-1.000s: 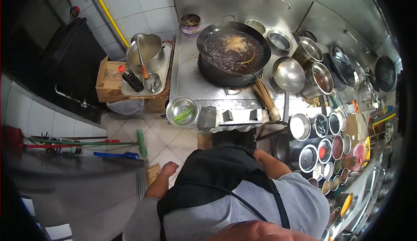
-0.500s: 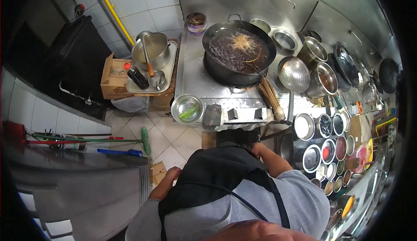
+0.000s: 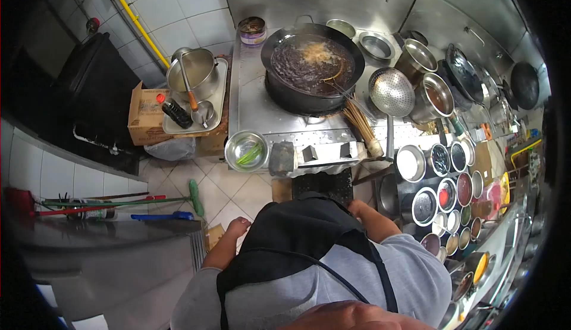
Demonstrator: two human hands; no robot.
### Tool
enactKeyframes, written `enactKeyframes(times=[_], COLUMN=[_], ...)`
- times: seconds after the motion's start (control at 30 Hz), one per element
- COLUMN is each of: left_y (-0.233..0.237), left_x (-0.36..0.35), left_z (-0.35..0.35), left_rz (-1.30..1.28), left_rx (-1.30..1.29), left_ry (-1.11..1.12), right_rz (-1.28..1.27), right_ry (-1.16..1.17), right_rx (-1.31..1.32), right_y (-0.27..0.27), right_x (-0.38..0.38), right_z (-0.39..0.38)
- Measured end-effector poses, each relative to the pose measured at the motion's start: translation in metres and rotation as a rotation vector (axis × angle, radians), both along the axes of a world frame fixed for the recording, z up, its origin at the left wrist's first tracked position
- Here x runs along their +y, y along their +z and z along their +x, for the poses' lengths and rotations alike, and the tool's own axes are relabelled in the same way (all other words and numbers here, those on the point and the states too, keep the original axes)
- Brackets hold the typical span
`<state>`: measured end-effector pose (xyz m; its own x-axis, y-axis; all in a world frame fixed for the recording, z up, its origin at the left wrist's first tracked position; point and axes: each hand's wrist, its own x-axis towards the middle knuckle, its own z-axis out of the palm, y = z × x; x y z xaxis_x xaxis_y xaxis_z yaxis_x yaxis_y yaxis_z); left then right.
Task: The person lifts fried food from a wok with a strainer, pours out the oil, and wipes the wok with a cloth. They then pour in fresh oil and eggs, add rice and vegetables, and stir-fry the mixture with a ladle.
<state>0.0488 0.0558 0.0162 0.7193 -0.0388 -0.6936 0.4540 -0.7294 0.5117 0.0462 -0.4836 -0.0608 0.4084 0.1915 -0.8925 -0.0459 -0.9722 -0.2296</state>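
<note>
Left hand (image 3: pixel 237 227) has edged forward, curled empty, short of the bowl (image 3: pixel 231 144); right hand (image 3: pixel 355 207) unclear.

— What are you wearing there?
— My feed shows a grey short-sleeved shirt (image 3: pixel 410 270), sleeve (image 3: pixel 193 297) ending well above my left fingers (image 3: pixel 240 223), and a black apron (image 3: pixel 309 235) with thin black straps (image 3: pixel 385 282) over it.

1. You stand at a steel stove (image 3: pixel 253 107), with a wok (image 3: pixel 312 68) of dark bubbling liquid at far centre.
2. Your left hand (image 3: pixel 238 227) hangs curled beside your black apron (image 3: pixel 297 235), touching nothing. Your right hand (image 3: pixel 357 206) is mostly hidden behind it.
3. A bowl of greens (image 3: pixel 247 150) sits near left, and seasoning tins (image 3: pixel 443 181) line the right.
</note>
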Motion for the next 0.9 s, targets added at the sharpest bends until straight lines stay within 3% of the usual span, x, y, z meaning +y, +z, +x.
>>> enactKeyframes(times=[0.1, 0.17, 0.2, 0.27, 0.33, 0.37, 0.4, 0.47, 0.53, 0.6, 0.67, 0.7, 0.77, 0.87, 0.9], left_y=[0.006, -0.027, -0.056, -0.106, -0.115, -0.119, -0.093, -0.020, -0.017, -0.015, -0.035, -0.033, -0.030, -0.134, -0.114], left_x=[0.000, 0.021, 0.031, 0.043, 0.046, 0.047, 0.039, 0.015, 0.015, 0.017, 0.031, 0.029, 0.026, 0.055, 0.047], left_z=[-0.001, -0.008, -0.010, -0.011, -0.013, -0.015, -0.015, -0.012, -0.015, -0.017, -0.024, -0.024, -0.026, -0.033, -0.032], left_rz=[0.006, 0.068, 0.070, -0.083, -0.070, -0.057, -0.026, 0.031, 0.024, 0.016, 0.070, 0.070, 0.091, -0.355, -0.228], left_rx=[0.058, -0.291, -0.289, -0.039, -0.055, -0.070, -0.039, 0.018, 0.038, 0.056, -0.269, -0.268, -0.224, 0.149, 0.098], left_ry=[0.092, -0.443, -0.445, -0.251, -0.261, -0.272, -0.205, -0.065, -0.033, -0.001, -0.483, -0.481, -0.431, 0.240, 0.169], right_rz=[0.035, 0.004, -0.027, 0.001, 0.027, 0.008, -0.011, -0.029, -0.048, -0.065, -0.062, -0.059, -0.045, -0.008, 0.015], right_ry=[-0.091, -0.120, -0.146, -0.092, -0.033, 0.217, 0.467, 0.342, 0.215, 0.467, 0.474, 0.478, 0.536, 0.610, 0.628], right_rx=[-0.027, 0.028, 0.082, 0.000, -0.084, -0.128, -0.171, -0.104, -0.038, -0.133, -0.139, -0.145, -0.172, -0.187, -0.172], right_y=[0.005, 0.010, 0.012, -0.010, -0.009, -0.008, -0.002, 0.012, 0.014, 0.014, -0.002, -0.001, 0.003, 0.003, -0.004], right_x=[0.001, 0.002, 0.003, -0.003, -0.002, -0.002, 0.001, 0.007, 0.009, 0.010, 0.006, 0.006, 0.004, 0.002, -0.001], right_z=[-0.005, 0.003, 0.005, 0.003, 0.007, 0.011, 0.016, 0.024, 0.026, 0.029, 0.029, 0.030, 0.029, 0.030, 0.030])
